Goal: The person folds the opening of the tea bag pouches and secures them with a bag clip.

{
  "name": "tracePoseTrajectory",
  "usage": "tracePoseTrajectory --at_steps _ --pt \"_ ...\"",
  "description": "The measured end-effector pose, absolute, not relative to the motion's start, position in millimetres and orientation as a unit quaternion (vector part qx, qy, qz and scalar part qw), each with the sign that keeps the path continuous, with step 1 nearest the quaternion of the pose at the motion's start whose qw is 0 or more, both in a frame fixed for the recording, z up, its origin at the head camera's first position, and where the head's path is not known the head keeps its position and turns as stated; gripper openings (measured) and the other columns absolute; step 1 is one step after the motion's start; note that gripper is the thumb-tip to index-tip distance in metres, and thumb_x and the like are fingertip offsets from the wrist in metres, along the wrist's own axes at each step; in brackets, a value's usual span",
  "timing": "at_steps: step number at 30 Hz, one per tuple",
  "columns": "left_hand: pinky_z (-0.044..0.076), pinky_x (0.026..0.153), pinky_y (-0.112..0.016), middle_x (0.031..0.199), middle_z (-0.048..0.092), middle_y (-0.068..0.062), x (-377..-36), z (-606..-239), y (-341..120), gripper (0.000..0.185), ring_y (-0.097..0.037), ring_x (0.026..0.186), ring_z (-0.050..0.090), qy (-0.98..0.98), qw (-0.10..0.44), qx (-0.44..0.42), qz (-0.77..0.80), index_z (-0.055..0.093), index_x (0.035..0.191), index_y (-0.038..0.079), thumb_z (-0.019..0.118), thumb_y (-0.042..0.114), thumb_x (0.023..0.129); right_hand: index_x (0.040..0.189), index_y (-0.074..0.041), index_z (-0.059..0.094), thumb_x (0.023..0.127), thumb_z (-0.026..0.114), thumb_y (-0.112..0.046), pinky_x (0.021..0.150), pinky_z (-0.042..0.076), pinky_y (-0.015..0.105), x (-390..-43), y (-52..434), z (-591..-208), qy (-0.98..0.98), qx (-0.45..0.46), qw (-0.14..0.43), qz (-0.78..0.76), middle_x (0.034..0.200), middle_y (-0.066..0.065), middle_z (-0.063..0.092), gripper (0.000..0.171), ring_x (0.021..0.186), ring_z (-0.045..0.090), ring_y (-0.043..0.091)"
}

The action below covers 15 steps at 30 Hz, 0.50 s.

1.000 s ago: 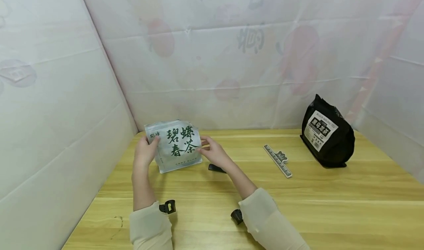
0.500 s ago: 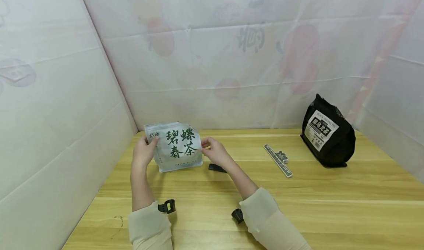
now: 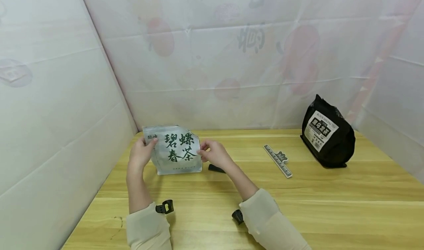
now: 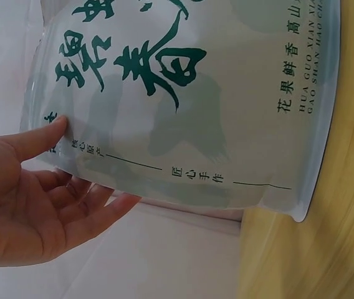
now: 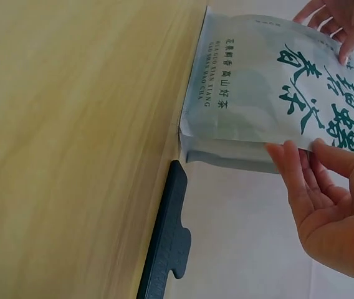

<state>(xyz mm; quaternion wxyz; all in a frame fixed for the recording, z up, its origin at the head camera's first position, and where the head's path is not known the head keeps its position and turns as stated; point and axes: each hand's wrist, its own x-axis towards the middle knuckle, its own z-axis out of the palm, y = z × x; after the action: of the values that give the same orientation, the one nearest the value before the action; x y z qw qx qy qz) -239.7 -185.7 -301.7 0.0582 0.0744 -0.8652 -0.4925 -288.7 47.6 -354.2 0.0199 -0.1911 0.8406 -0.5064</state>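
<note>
A pale green-white tea bag [image 3: 175, 163] with large green characters faces me upright, its top right corner slanting down. My left hand [image 3: 140, 152] pinches its left edge near the top, thumb on the front, as the left wrist view shows. My right hand [image 3: 214, 154] holds the opposite side edge between thumb and fingers [image 5: 292, 165]. In the right wrist view the bag's bottom lies at the tabletop; whether it bears on it I cannot tell. Beside the bag, under my right hand, lies a black bag clip [image 5: 167, 230], partly hidden in the head view.
On the wooden table [image 3: 205, 209], a white clip with a piano-key pattern [image 3: 278, 161] lies right of centre. A black oolong tea bag [image 3: 328, 134] stands at the far right. Pale cloth walls [image 3: 212, 59] rise behind and at the sides.
The pale tea bag has come down slightly and its bottom edge has turned more level. My left hand has shifted a little left and down with it. The other things stay put.
</note>
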Motion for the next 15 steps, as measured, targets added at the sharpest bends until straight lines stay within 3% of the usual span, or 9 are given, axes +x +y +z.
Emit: tracePoseTrajectory --at_steps 7,15 --pt "0.032 0.096 -0.052 0.125 0.044 -0.03 -236.0 -299.6 -187.3 0.055 -0.04 0.117 0.041 -0.868 0.046 0.064 -0.49 0.036 0.128 -0.013 0.041 0.033 0.098 0.088 0.003 0.055 0.088 0.06 -0.001 0.062 0.053 0.044 -285.5 49.1 -351.2 0.821 -0.212 0.05 -0.528 0.081 0.011 0.056 0.006 0.071 0.062 0.04" --pt "0.031 0.097 -0.052 0.125 0.044 -0.03 -232.4 -296.9 -186.6 0.054 -0.04 0.117 0.04 -0.868 0.038 0.052 -0.492 0.035 0.129 -0.012 0.042 0.032 0.098 0.083 0.004 0.052 0.088 0.059 -0.001 0.06 0.053 0.043 -285.1 56.2 -346.9 0.806 -0.239 0.092 -0.534 0.079 0.012 0.054 0.01 0.069 0.063 0.039"
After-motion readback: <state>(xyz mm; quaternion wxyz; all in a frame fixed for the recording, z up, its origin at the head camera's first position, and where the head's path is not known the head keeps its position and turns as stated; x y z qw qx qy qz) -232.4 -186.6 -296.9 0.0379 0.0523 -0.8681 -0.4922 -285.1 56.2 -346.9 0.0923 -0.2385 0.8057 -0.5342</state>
